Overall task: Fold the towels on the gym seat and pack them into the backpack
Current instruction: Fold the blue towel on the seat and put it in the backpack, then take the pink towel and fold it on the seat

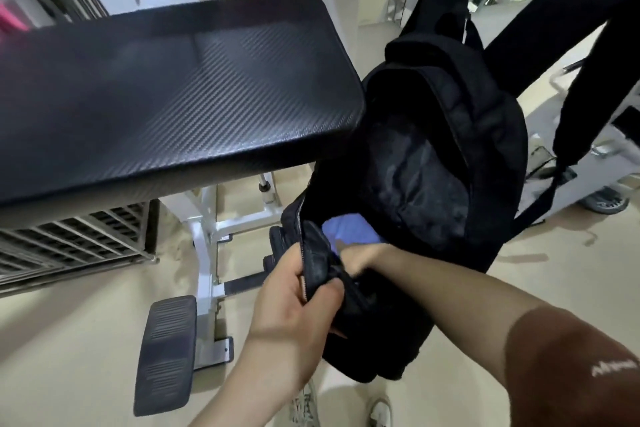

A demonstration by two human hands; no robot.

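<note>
A black backpack [450, 156] hangs open at centre right of the frame, just beside the right end of the black padded gym seat [166, 97] that fills the upper left, and a blue towel [349, 230] shows low inside its mouth. The left hand [298, 302], at lower centre, grips the near edge of the opening, thumb and fingers closed on the zipper flap. The right hand [356, 258] reaches into the bag just below the towel, blurred and partly hidden, so its grip cannot be told.
</note>
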